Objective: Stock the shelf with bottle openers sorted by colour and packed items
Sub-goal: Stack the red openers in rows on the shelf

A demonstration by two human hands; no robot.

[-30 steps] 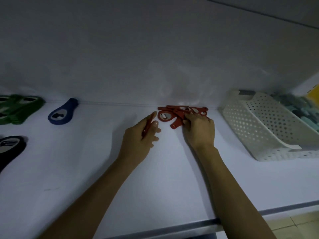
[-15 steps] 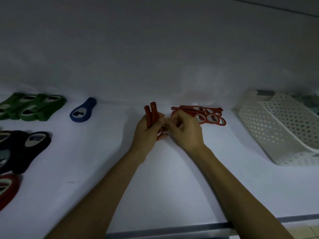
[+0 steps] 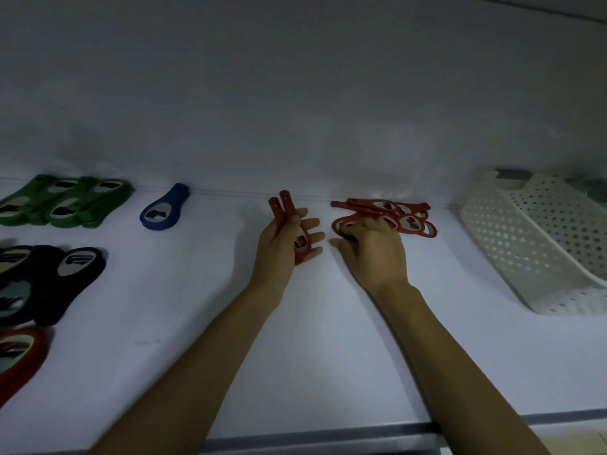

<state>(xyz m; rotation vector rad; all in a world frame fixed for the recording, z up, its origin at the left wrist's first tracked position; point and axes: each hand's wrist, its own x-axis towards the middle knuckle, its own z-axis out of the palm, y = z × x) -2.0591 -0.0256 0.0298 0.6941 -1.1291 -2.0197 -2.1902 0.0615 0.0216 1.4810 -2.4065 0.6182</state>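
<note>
- Far left on the shelf (image 3: 328, 356), the green bottle openers (image 3: 62, 201) sit piled by the back wall. Black bottle openers (image 3: 56, 277) lie nearer the front, and a dark red opener (image 3: 19, 356) is cut off by the frame edge. These colour groups look done, so best to keep clear of them.
- One blue bottle opener (image 3: 164, 208) lies alone by the back wall, between the greens and the hands and well apart from the reds.
- The left hand (image 3: 282, 244) is clamped on two red bottle openers (image 3: 284, 206). Their handles stick up past the fingers and their heads sit in the palm; the fingertips are loosely spread. Likely step: gathering the reds into one hand stack. Squaring the handles flush and tightening the thumb before adding a third should stop the stack fanning out.
- The right hand (image 3: 371, 247) has its fingers curled on the nearest red opener (image 3: 340, 221), at the left edge of the loose red pile (image 3: 404, 218). Cannot tell if that opener is off the shelf yet.
- The pile overlaps and looks tangled, and the count is unclear. Taking one opener at a time and sliding it out by the ring end should avoid dragging the neighbours.
- A white perforated basket (image 3: 525, 244) sits at the right, looks tipped, and is near the pile without touching it. The finished red group probably belongs between the blue opener and the basket, with a gap on each side.
</note>
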